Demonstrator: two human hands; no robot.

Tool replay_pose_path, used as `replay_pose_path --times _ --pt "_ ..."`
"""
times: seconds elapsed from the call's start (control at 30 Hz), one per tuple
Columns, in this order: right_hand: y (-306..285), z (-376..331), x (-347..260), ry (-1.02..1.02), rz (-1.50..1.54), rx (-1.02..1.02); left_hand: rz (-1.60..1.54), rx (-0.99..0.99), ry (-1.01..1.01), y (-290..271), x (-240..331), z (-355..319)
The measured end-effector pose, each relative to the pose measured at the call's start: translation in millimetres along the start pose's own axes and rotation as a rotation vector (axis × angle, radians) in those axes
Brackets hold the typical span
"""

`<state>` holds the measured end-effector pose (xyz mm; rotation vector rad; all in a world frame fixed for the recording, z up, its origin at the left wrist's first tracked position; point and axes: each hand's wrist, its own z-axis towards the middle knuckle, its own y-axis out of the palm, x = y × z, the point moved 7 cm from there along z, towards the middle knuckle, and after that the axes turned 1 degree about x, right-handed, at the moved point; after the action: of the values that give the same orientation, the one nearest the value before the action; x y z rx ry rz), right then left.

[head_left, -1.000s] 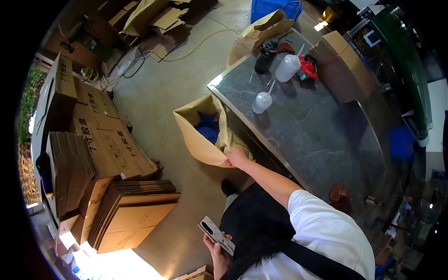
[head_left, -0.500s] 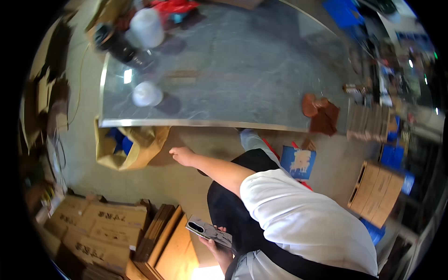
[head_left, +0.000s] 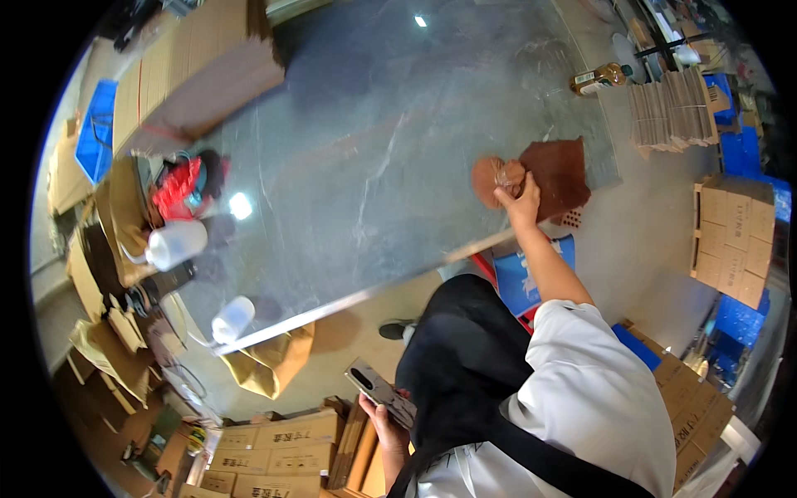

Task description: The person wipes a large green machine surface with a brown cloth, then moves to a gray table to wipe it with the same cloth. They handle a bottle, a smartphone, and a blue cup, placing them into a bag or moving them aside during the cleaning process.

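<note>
One smooth grey tabletop [head_left: 332,166], pale-veined, straight metal edge. On its right part, one matte rust-brown flat sheet [head_left: 560,170]. Left end: two whitish plastic bottles [head_left: 178,245]. Just beside the sheet, one rounded brown piece [head_left: 486,182]; right hand [head_left: 520,203] touching it, clamped or not, cannot tell. Left hand [head_left: 384,422] clamped on one slab-shaped, marble-patterned phone [head_left: 371,379].

Tabletop [head_left: 349,207] looked smooth, glossy, stone-like; its edging [head_left: 307,317] was shiny metal. Brown cloth [head_left: 560,174] appeared matt. Small bottle [head_left: 234,319] was translucent, smooth plastic. Phone [head_left: 383,391] had a smooth back. Sack [head_left: 274,365] was brown paper; cartons [head_left: 286,456] were matt cardboard.
</note>
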<state>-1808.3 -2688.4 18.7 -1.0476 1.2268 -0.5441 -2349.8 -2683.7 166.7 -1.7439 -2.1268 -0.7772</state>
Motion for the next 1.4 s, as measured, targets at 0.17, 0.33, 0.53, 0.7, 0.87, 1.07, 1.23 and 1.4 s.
replay_pose_path --times 0.17,0.33,0.53,0.7,0.87,1.07,1.23,1.4 --pt "17 19 -18 0.141 0.056 -0.073 0.154 -0.163 -0.040 122 18 35" --pt "9 48 7 0.378 1.034 -0.079 0.282 -0.269 -0.102 216 27 75" --pt "-59 180 110 0.903 1.563 0.157 0.366 -0.306 -0.211 287 22 93" --pt "-75 236 186 1.098 1.282 -0.187 0.396 -0.327 -0.263 331 17 104" --pt "-104 241 221 1.076 0.255 -0.299 0.403 -0.367 -0.293 345 11 116" --pt "-149 326 158 0.298 0.298 0.203 0.408 -0.384 -0.302 342 19 128" --pt "-118 367 179 0.522 0.275 0.224 0.410 -0.351 -0.298 330 21 131" --pt "-146 277 96 0.163 -0.302 0.434 0.374 -0.329 -0.274 313 11 130"
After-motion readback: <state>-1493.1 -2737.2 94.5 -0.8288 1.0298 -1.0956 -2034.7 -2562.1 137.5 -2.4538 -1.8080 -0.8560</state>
